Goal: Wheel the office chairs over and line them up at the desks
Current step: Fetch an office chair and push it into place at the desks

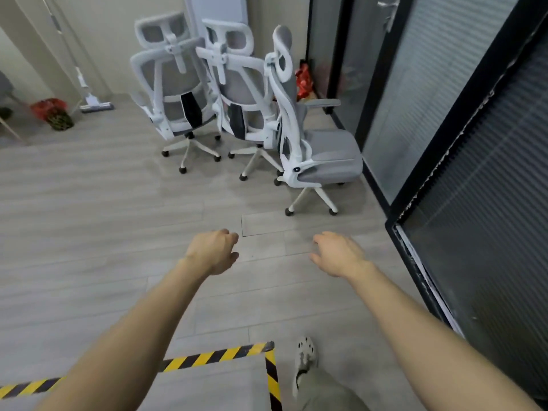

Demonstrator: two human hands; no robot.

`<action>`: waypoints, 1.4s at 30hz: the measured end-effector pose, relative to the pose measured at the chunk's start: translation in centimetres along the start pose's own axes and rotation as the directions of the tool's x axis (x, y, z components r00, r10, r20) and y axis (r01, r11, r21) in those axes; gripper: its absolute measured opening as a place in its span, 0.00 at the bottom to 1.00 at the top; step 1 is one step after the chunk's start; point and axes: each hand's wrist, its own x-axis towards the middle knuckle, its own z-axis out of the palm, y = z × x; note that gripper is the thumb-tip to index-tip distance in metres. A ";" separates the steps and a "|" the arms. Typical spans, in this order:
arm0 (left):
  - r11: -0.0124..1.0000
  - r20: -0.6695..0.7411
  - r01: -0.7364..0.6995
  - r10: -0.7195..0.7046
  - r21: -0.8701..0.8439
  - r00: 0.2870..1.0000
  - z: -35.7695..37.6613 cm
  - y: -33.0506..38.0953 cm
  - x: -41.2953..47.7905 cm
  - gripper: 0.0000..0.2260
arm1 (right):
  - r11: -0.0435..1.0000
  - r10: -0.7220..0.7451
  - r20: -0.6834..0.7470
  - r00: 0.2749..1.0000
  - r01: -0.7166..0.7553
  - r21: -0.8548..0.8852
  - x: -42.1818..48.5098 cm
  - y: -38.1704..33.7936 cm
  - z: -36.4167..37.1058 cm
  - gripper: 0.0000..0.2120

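Over by the far wall, three white-framed office chairs with grey mesh backs stand bunched together on the grey plank floor (89,203). Farthest left is the left chair (175,93), its back turned this way; just beside it is the middle chair (240,93), also back-on; and the right chair (299,126) stands side-on, nearest of the three, its grey seat pointing right toward the dark glass partition (444,129). Their wheeled bases sit close together, the middle and right ones almost touching. Nearer, both bare arms reach forward over open floor, well apart from the chairs. On the left hand (215,250) the fingers curl loosely inward, holding nothing; on the right hand (338,253) the fingers are spread a little and droop downward, also empty. One foot in a pale perforated shoe (304,360) is planted near the bottom, just right of a corner of yellow-and-black striped tape (225,354) on the floor. At far left a mop (89,96) leans against the wall, with a red-topped basket (55,112) nearby.
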 end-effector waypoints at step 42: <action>0.939 -0.338 -0.344 0.317 -0.021 0.886 -24.6 -21.1 78.5 0.30 | 0.920 0.162 -0.427 0.890 -0.292 -0.260 72.0 1.9 -23.0 0.44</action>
